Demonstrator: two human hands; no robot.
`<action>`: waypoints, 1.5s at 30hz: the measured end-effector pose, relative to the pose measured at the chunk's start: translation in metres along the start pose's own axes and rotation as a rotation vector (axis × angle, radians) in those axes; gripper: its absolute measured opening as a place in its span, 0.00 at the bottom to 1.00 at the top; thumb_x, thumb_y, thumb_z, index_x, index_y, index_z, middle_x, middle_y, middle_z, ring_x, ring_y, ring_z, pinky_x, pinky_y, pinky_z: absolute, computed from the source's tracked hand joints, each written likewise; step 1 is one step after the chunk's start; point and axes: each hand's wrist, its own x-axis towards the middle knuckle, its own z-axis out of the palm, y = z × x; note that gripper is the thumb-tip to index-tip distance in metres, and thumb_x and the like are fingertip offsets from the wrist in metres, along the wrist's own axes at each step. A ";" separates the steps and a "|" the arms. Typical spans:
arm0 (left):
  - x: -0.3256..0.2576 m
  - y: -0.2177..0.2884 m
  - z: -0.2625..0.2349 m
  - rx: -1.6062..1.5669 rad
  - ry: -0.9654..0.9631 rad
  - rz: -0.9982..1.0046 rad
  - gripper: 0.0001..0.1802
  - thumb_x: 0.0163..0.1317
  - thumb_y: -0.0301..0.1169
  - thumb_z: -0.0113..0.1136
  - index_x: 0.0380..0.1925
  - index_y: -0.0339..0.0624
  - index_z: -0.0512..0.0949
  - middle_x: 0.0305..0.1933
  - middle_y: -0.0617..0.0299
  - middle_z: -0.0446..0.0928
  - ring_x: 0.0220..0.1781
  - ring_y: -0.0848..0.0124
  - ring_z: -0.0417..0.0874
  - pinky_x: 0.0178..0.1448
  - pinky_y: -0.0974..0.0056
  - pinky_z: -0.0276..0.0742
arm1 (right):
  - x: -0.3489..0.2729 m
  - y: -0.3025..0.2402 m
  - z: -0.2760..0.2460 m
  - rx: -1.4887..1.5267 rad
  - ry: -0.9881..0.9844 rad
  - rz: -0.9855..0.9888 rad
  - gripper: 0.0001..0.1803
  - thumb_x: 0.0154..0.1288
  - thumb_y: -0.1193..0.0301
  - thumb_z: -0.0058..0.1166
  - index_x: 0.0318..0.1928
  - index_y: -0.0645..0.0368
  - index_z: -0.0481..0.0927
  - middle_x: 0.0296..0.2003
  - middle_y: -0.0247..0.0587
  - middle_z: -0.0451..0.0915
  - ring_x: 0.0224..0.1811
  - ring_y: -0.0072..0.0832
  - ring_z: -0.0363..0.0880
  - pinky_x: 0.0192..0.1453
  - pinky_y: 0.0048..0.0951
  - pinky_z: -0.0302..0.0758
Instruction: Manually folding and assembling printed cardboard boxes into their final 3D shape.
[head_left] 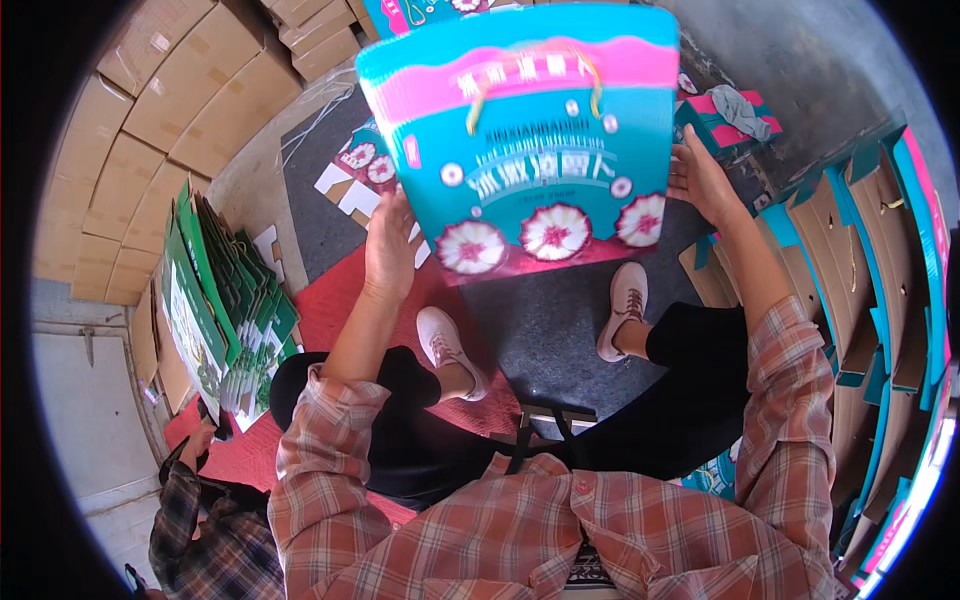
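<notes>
A teal and pink printed carton (pixel 540 150) with flower-like fruit pictures and a cord handle is held up in front of me, slightly blurred. My left hand (pixel 390 240) grips its lower left side, the fingers partly hidden by the carton. On the right edge, my right hand (pixel 700 180) holds it, fingers curled against the side. Both arms stretch forward over my knees. Below the carton, a flat teal and white printed cardboard piece (pixel 362 165) lies on the floor near my left hand.
Brown cartons (pixel 190 90) are stacked at the far left. Folded green cardboard sheets (pixel 215 300) stand at the left, near a person in a dark plaid sleeve (pixel 180 510). Open teal boxes (pixel 840 250) line the right. A grey cloth (pixel 740 112) rests on a box beyond my right hand.
</notes>
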 end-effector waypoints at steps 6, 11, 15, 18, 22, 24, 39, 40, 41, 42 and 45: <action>-0.017 -0.028 -0.007 0.040 0.098 -0.126 0.31 0.66 0.52 0.46 0.62 0.46 0.65 0.60 0.58 0.71 0.59 0.63 0.74 0.60 0.52 0.71 | 0.014 0.051 -0.027 -0.026 -0.068 -0.120 0.41 0.65 0.37 0.39 0.65 0.56 0.65 0.59 0.43 0.71 0.64 0.38 0.66 0.63 0.48 0.65; -0.028 -0.032 -0.007 -0.091 -0.028 -0.232 0.31 0.68 0.51 0.43 0.65 0.45 0.60 0.59 0.52 0.70 0.58 0.59 0.75 0.58 0.54 0.76 | 0.006 0.057 -0.012 -0.037 -0.135 0.075 0.41 0.65 0.37 0.38 0.65 0.56 0.66 0.60 0.43 0.71 0.64 0.38 0.67 0.63 0.48 0.65; -0.031 -0.031 0.012 -0.067 0.069 -0.319 0.38 0.68 0.59 0.38 0.65 0.39 0.59 0.62 0.51 0.67 0.58 0.59 0.75 0.57 0.54 0.76 | 0.000 0.056 -0.004 -0.032 -0.153 0.184 0.40 0.66 0.37 0.37 0.65 0.56 0.66 0.60 0.44 0.71 0.63 0.39 0.67 0.63 0.48 0.65; -0.023 -0.063 -0.010 0.007 0.118 -0.270 0.42 0.67 0.63 0.33 0.63 0.36 0.61 0.58 0.51 0.70 0.57 0.59 0.75 0.54 0.53 0.77 | -0.001 0.058 0.010 -0.017 -0.165 0.231 0.40 0.66 0.37 0.37 0.65 0.57 0.66 0.60 0.44 0.71 0.63 0.39 0.67 0.63 0.48 0.65; -0.018 -0.081 -0.015 0.131 0.073 -0.335 0.38 0.69 0.58 0.36 0.62 0.35 0.64 0.55 0.51 0.72 0.55 0.60 0.76 0.51 0.55 0.77 | 0.003 0.065 0.016 -0.022 -0.126 0.260 0.40 0.66 0.37 0.36 0.64 0.57 0.67 0.60 0.45 0.71 0.63 0.39 0.67 0.63 0.48 0.65; -0.018 -0.078 -0.007 0.454 0.202 -0.407 0.25 0.70 0.47 0.44 0.59 0.42 0.67 0.55 0.56 0.73 0.58 0.61 0.74 0.56 0.59 0.74 | 0.011 0.066 0.016 -0.375 -0.138 0.300 0.41 0.67 0.37 0.33 0.64 0.59 0.67 0.62 0.45 0.69 0.62 0.39 0.68 0.63 0.45 0.66; -0.013 -0.054 0.025 1.405 -0.299 0.094 0.40 0.60 0.60 0.50 0.49 0.26 0.73 0.53 0.41 0.73 0.59 0.50 0.71 0.63 0.54 0.65 | 0.001 0.066 0.066 -1.809 -0.266 -0.533 0.13 0.60 0.70 0.50 0.46 0.59 0.76 0.43 0.50 0.78 0.45 0.44 0.80 0.46 0.43 0.77; -0.012 -0.055 0.026 1.405 -0.301 0.097 0.40 0.60 0.60 0.50 0.49 0.26 0.73 0.53 0.41 0.73 0.59 0.50 0.71 0.63 0.54 0.65 | 0.004 0.069 0.064 -1.888 -0.300 -0.442 0.14 0.60 0.69 0.51 0.46 0.59 0.77 0.43 0.50 0.78 0.45 0.43 0.80 0.45 0.43 0.77; -0.010 -0.056 0.027 1.404 -0.297 0.076 0.41 0.59 0.60 0.50 0.49 0.25 0.72 0.53 0.41 0.73 0.60 0.51 0.70 0.63 0.54 0.65 | 0.007 0.072 0.062 -1.965 -0.334 -0.349 0.14 0.60 0.69 0.51 0.45 0.59 0.77 0.43 0.49 0.78 0.44 0.43 0.80 0.45 0.44 0.77; -0.012 -0.057 0.026 1.403 -0.289 0.048 0.42 0.58 0.61 0.51 0.50 0.25 0.71 0.54 0.41 0.72 0.61 0.51 0.69 0.64 0.55 0.65 | 0.007 0.071 0.065 -1.964 -0.338 -0.351 0.14 0.60 0.69 0.51 0.45 0.59 0.77 0.43 0.49 0.78 0.44 0.43 0.80 0.45 0.44 0.77; -0.012 -0.057 0.026 1.444 -0.291 0.005 0.41 0.59 0.59 0.51 0.52 0.26 0.70 0.55 0.42 0.71 0.62 0.52 0.68 0.64 0.55 0.65 | 0.009 0.071 0.070 -1.933 -0.329 -0.339 0.14 0.58 0.70 0.50 0.43 0.60 0.81 0.45 0.50 0.78 0.48 0.42 0.80 0.49 0.42 0.77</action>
